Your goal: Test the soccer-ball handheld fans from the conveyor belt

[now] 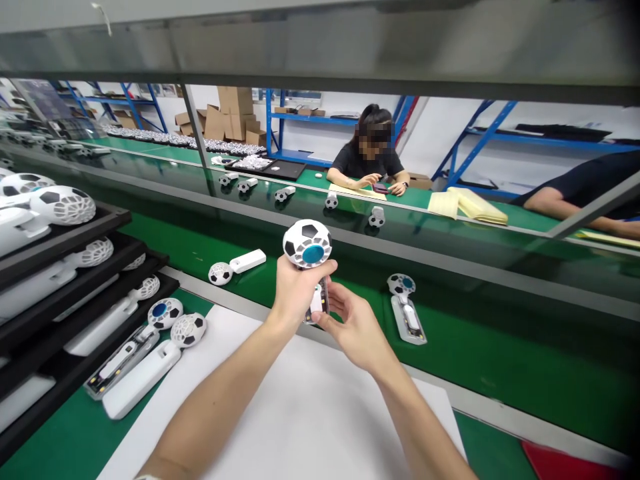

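A handheld fan (307, 241) with a black-and-white football-patterned head and a blue disc is held upright over the near edge of the conveyor. My left hand (293, 288) is wrapped round its neck, just under the head. Lower down, my right hand (356, 323) grips the handle, thumb in front. The handle's front is uncovered, showing a white part and dark inner pieces; my fingers hide much of it. To the right, a similar fan (409, 317) with an exposed handle lies on the green belt. Another fan (235, 267) lies on the belt at left.
Stacked black trays (60, 287) of fans rise at left, with two loose fans (143, 383) beside them. White paper (290, 413) covers the near bench. Across the belt (500, 333) a person (370, 150) sits. A metal beam (320, 53) spans overhead.
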`<control>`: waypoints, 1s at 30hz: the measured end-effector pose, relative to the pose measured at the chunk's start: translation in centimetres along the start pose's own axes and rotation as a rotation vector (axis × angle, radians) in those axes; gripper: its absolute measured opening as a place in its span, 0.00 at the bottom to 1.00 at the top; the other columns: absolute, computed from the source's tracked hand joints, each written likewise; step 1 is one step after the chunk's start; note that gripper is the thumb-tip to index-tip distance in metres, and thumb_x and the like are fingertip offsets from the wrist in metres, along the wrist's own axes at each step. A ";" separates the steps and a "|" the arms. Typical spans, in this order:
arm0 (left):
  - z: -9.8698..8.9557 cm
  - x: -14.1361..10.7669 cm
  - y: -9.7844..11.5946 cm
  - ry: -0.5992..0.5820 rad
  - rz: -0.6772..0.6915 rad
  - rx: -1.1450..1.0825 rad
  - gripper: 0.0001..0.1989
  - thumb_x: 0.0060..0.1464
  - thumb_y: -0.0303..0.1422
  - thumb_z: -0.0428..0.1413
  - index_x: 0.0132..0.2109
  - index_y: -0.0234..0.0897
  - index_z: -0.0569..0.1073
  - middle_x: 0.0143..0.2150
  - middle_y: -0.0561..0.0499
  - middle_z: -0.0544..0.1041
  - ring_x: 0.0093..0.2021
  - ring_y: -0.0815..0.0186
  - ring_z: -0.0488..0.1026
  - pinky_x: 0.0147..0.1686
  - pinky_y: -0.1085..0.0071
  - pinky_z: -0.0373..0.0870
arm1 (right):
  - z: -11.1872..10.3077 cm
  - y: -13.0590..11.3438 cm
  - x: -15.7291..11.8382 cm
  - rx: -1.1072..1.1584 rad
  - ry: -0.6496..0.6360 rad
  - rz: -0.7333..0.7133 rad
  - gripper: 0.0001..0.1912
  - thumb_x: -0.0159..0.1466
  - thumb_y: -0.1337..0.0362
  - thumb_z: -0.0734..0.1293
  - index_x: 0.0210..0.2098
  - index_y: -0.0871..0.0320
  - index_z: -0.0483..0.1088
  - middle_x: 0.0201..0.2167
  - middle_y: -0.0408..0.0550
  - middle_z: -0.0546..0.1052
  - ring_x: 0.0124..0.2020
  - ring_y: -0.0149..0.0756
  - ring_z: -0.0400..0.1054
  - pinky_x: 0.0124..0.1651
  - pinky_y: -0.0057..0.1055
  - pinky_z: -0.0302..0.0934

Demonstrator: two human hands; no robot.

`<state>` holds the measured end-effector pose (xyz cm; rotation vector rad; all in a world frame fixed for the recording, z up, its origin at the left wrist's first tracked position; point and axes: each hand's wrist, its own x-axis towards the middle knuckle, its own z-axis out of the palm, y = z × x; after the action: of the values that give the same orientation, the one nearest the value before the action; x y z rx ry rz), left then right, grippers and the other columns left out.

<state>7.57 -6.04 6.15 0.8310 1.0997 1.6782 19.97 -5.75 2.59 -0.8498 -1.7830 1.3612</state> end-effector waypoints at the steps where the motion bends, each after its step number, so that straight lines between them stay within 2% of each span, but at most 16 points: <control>1: 0.1 0.0 -0.2 0.002 0.005 0.002 0.10 0.44 0.32 0.65 0.27 0.34 0.72 0.21 0.53 0.70 0.21 0.68 0.68 0.21 0.72 0.65 | 0.1 0.1 0.0 -0.015 0.035 0.006 0.17 0.60 0.67 0.70 0.49 0.60 0.69 0.48 0.54 0.77 0.47 0.44 0.74 0.54 0.44 0.68; 4: 0.1 0.1 -0.8 0.004 0.018 0.017 0.10 0.44 0.33 0.65 0.27 0.34 0.71 0.21 0.53 0.69 0.20 0.70 0.67 0.21 0.73 0.64 | 0.3 0.6 0.2 -0.024 0.087 0.014 0.18 0.59 0.68 0.70 0.48 0.61 0.70 0.48 0.54 0.78 0.46 0.44 0.74 0.53 0.44 0.68; 10: -0.5 2.0 -2.1 0.003 -0.080 -0.005 0.11 0.44 0.33 0.66 0.31 0.33 0.72 0.23 0.53 0.71 0.25 0.68 0.70 0.27 0.72 0.69 | -0.9 2.5 1.4 0.161 -0.093 0.083 0.20 0.59 0.64 0.72 0.50 0.61 0.69 0.49 0.54 0.78 0.49 0.44 0.74 0.55 0.43 0.67; 14: -1.2 3.5 -3.4 -0.030 -0.104 -0.004 0.12 0.46 0.35 0.66 0.33 0.32 0.73 0.28 0.51 0.73 0.28 0.70 0.71 0.30 0.74 0.68 | -1.1 3.7 1.8 0.228 -0.077 0.127 0.25 0.59 0.60 0.74 0.53 0.62 0.70 0.49 0.55 0.78 0.49 0.46 0.74 0.56 0.45 0.66; 19: -1.4 4.2 -4.7 -0.045 -0.161 0.014 0.13 0.46 0.36 0.66 0.35 0.31 0.73 0.29 0.50 0.74 0.28 0.69 0.71 0.28 0.73 0.68 | -1.0 4.4 1.7 0.289 -0.046 0.201 0.24 0.59 0.57 0.74 0.51 0.61 0.71 0.49 0.55 0.78 0.51 0.47 0.73 0.54 0.43 0.67; 25: -1.3 3.9 -4.2 -0.090 -0.198 -0.006 0.14 0.46 0.35 0.66 0.34 0.32 0.72 0.28 0.51 0.73 0.26 0.70 0.70 0.27 0.74 0.67 | -1.1 4.1 1.6 0.271 -0.072 0.149 0.26 0.61 0.58 0.72 0.57 0.58 0.67 0.51 0.52 0.77 0.49 0.43 0.73 0.52 0.40 0.67; 30: -0.8 3.4 -3.5 -0.115 -0.228 -0.033 0.13 0.47 0.34 0.66 0.35 0.32 0.71 0.28 0.51 0.73 0.27 0.71 0.70 0.27 0.75 0.67 | -0.7 3.9 1.6 0.300 0.028 0.177 0.18 0.62 0.61 0.69 0.50 0.58 0.68 0.47 0.51 0.79 0.47 0.43 0.74 0.46 0.36 0.67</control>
<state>6.87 -2.56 2.73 0.7420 1.0433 1.4380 19.98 -3.19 -0.86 -0.8705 -1.4598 1.6721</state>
